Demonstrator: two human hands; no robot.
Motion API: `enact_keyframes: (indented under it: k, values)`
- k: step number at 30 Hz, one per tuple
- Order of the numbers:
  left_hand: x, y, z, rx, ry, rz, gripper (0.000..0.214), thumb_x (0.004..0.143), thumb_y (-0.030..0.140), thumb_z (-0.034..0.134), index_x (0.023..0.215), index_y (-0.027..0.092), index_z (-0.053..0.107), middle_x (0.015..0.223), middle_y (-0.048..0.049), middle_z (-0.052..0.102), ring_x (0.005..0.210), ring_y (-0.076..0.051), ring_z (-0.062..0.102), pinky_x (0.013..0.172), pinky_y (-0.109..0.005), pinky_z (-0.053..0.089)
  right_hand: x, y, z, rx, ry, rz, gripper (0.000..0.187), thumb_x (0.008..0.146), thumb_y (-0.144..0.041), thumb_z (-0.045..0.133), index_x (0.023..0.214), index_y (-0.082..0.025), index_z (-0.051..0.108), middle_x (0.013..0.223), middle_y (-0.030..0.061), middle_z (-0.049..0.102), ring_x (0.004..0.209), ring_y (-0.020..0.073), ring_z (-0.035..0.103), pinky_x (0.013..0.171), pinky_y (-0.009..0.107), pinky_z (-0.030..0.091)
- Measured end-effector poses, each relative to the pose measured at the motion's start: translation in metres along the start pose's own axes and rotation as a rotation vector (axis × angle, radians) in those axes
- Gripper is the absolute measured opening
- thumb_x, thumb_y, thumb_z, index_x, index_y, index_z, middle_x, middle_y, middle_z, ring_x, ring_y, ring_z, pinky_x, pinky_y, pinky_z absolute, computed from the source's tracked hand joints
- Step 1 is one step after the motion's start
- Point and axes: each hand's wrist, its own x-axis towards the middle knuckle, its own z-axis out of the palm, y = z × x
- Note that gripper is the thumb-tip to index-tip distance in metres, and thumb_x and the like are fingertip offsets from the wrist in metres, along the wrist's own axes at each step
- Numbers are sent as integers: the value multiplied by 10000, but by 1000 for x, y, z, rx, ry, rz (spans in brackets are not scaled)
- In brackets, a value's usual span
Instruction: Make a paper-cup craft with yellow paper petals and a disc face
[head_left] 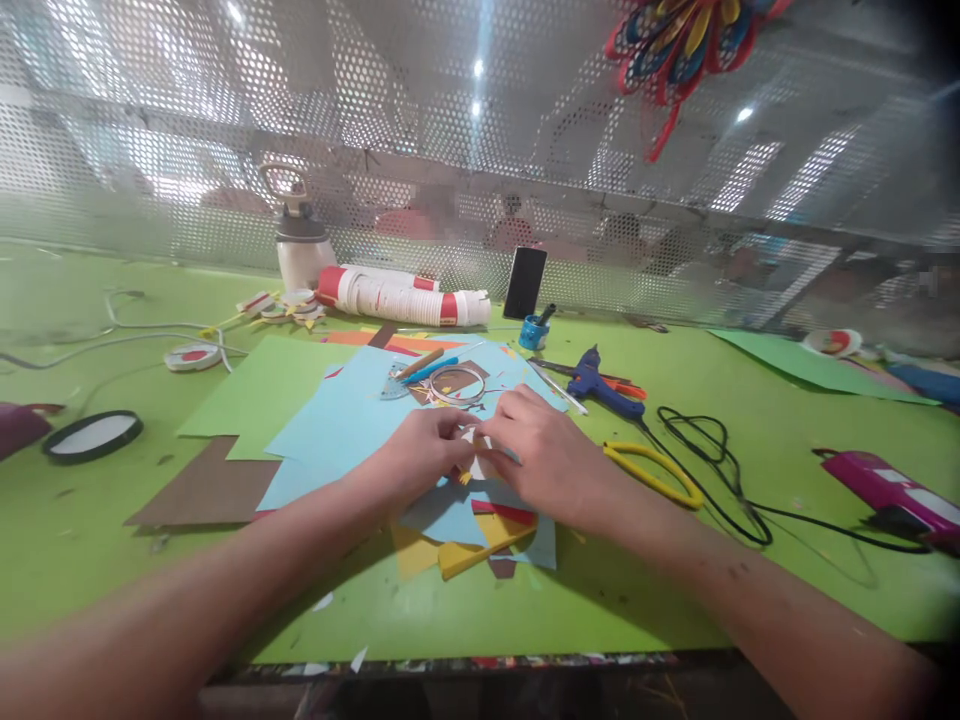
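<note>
My left hand (420,452) and my right hand (544,452) meet over a pile of coloured paper in the middle of the green table (675,590). Both pinch a small white paper piece (474,440) between their fingertips. Under them lie light blue sheets (337,420), with red and yellow scraps (480,545) poking out at the near side. A wire ring (457,385) and a pencil (420,364) rest on the blue paper just beyond my hands.
Yellow-handled scissors (652,472) lie right of my right hand. A blue glue gun (600,385) with a black cord (712,470) sits behind them. A red-and-white tube (401,297), spray bottle (300,240), black phone (525,282) and perforated metal screen (450,150) stand at the back.
</note>
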Motion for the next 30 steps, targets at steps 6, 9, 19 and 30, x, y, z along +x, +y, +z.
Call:
enact_keyframes:
  k: [6, 9, 19, 30]
  values:
    - [-2, 3, -3, -167, -82, -62, 262, 527, 103, 541, 764, 125, 650, 587, 17, 524, 544, -101, 433, 509, -230, 330, 1, 2, 5, -17, -7, -14, 153, 862, -125, 487, 785, -137, 619, 809, 80, 524, 825, 207, 434, 705, 333, 376]
    - [0, 2, -4, -171, -102, -56, 261, 506, 87, 524, 730, 124, 652, 579, 13, 517, 545, -105, 432, 508, -233, 335, 0, 4, 6, 24, 13, 4, 154, 859, -123, 488, 756, -134, 602, 795, 75, 534, 818, 198, 447, 713, 325, 382]
    - [0, 1, -4, -189, -127, -97, 277, 561, 87, 533, 812, 127, 643, 636, -1, 542, 569, -105, 453, 527, -231, 358, -3, 0, 6, 98, 58, 97, 149, 838, -133, 525, 700, -143, 581, 730, 49, 535, 761, 174, 466, 699, 313, 391]
    - [0, 1, -4, -165, -111, -102, 331, 578, 108, 592, 905, 110, 646, 615, 13, 514, 539, -95, 421, 493, -234, 335, -5, -1, 8, 312, 117, 251, 122, 765, -101, 575, 678, -142, 650, 688, 25, 524, 704, 151, 502, 633, 279, 393]
